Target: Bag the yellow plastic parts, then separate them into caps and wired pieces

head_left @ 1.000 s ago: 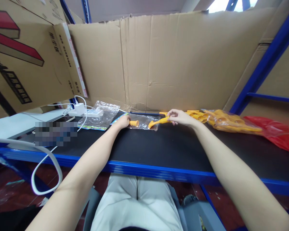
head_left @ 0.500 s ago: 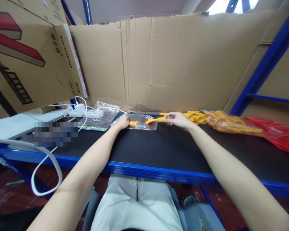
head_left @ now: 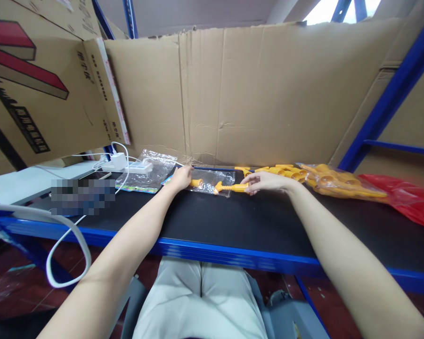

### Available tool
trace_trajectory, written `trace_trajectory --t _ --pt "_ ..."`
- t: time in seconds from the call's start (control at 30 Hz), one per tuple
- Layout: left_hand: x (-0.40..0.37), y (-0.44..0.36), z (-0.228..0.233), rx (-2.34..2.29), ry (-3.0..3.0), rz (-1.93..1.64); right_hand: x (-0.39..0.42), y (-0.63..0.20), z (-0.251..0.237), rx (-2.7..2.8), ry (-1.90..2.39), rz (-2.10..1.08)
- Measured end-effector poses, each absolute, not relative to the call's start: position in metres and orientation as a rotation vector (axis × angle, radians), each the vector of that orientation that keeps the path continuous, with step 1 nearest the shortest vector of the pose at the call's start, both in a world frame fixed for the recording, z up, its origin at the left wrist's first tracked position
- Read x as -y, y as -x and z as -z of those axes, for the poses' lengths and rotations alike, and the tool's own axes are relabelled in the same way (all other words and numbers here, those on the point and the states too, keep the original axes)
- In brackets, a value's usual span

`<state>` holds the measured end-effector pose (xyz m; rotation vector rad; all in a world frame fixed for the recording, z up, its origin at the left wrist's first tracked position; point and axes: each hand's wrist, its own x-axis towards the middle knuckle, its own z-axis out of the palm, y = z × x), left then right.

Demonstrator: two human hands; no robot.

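Note:
My left hand (head_left: 182, 178) is closed on the left end of a clear plastic bag (head_left: 209, 178) lying on the black shelf top. A short yellow plastic piece (head_left: 197, 182) shows beside its fingers and appears to lie in the bag. My right hand (head_left: 263, 181) pinches the thick end of a long yellow plastic piece (head_left: 235, 187). Its branched tip lies at the right end of the bag; whether it is inside or on top I cannot tell. Behind my right fingers lie more loose yellow plastic pieces (head_left: 281, 171).
Right of my right hand are a clear bag of yellow pieces (head_left: 334, 181) and a red plastic bag (head_left: 403, 197). At left are another clear bag (head_left: 155, 170), a white power strip (head_left: 138, 166) and cables. A cardboard wall (head_left: 268, 99) stands behind; a blue shelf edge (head_left: 233, 255) runs in front.
My right hand has moved slightly right and toward me, and the yellow piece it holds has shifted with it. The left hand stays on the bag with barely any movement.

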<state>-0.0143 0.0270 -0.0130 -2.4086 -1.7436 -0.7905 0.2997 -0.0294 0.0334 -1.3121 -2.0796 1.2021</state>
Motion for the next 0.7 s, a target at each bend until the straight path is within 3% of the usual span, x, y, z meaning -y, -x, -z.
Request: trace_trajectory --t 0.17,0.43,0.7 --pt "0.01 -0.028 0.002 1.329 2.559 0.865 0.024 -0.3 -0.034 2.1 1.385 -1.016" --pt "0.038 -0.076 0.003 1.658 2.549 0.717 0.017 -0.301 -0.034 2.07 1.599 -0.416" --pt "0.036 -0.069 -0.006 1.784 2.37 0.692 0.018 -0.298 -0.034 2.149 1.446 -0.626"
